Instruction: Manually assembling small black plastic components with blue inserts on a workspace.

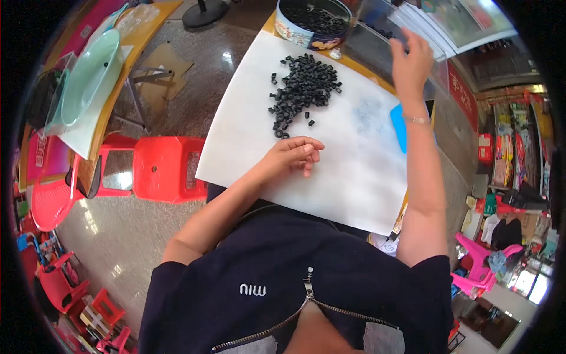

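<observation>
A pile of small black ring-shaped parts (303, 88) lies on a large white sheet (330, 171) covering the table. My left hand (295, 154) rests on the sheet just below the pile, fingers curled loosely, and I cannot tell whether it pinches a part. My right hand (410, 59) reaches far forward and grips the edge of a clear plastic box (383, 44) that holds more black parts. A round tin (312, 22) full of the same black parts stands at the sheet's far edge, left of the box.
A blue flat object (400, 127) lies on the sheet by my right wrist. Red plastic stools (165, 168) stand on the floor to the left. A side table with a pale green basin (88, 76) is at far left. Pink stools (477, 265) are at right.
</observation>
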Demonstrator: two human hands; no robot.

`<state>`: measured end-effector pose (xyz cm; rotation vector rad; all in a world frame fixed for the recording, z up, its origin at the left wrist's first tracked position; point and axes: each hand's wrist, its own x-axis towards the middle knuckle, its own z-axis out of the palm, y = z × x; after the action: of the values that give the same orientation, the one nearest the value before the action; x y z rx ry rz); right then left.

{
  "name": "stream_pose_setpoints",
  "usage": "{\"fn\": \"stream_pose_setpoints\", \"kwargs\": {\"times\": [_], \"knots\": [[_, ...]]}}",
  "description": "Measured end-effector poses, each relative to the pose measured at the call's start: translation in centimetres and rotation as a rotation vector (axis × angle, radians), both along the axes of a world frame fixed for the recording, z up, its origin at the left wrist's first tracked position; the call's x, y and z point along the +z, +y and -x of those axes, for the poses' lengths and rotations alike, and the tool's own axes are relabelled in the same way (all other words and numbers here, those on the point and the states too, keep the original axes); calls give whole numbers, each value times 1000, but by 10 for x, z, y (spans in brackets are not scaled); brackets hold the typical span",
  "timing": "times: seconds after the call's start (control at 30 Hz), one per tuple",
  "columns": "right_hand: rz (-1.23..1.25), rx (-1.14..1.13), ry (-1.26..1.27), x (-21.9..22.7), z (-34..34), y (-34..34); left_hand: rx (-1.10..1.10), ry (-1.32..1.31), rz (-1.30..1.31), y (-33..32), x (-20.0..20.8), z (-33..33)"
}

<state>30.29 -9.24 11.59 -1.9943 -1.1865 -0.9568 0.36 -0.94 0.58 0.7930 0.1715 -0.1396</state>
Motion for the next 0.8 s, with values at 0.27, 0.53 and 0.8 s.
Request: {"fn": "stream_pose_setpoints", "kwargs": {"times": [0.27, 0.53, 0.8], "knots": [[393, 374, 402, -75, 135, 23, 2, 19, 88, 1, 0, 0], [150, 426, 1022, -78, 141, 14, 28, 20, 146, 1, -2, -2], [-178, 491, 1616, -67, 174, -37, 78, -8, 242, 4, -6, -3]]}}
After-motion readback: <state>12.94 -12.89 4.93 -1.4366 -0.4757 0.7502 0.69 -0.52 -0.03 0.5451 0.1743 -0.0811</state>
